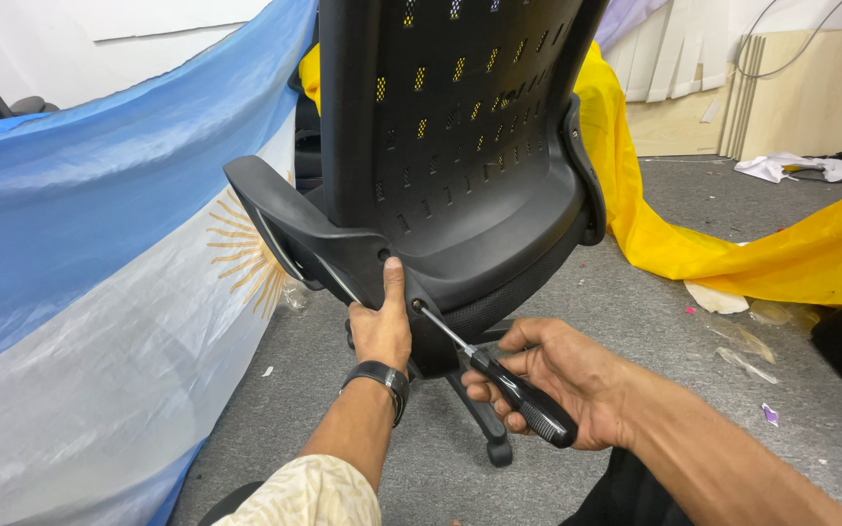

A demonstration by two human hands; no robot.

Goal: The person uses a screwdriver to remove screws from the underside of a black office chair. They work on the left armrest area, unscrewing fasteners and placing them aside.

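- Chair (460, 146) stands in the middle of the view, black, its perforated back towards the camera, seat and wheeled base below on grey carpet (635, 390).
- Armrest (289, 224) juts out to the left of the chair, its bracket running down to the seat edge.
- Left hand (380, 326) grips the lower end of that bracket, fingers wrapped round it and thumb pressed flat up along the plastic; a dark watch (380, 378) sits on the wrist, with a patterned sleeve (309, 497) lower down.
- Right hand (553, 380) is closed in a fist round the black handle of a screwdriver (499, 375), holding it firmly.
- Screwdriver shaft points up and left, its tip touching the chair just beside the left thumb, where bracket meets seat; whether a screw sits there is too small to tell.
- Caster (499, 453) on one leg of the base shows below the two hands.
- Blue and white cloth (99, 244) with a gold sun printed on it hangs along the left side, close behind the armrest.
- Yellow cloth (733, 244) trails across the floor to the right of the chair.
- Boards (791, 88) lean against the far wall, with a white rag (791, 166) on the floor before them.
- Scraps of paper and plastic lie scattered on the carpet to the right.
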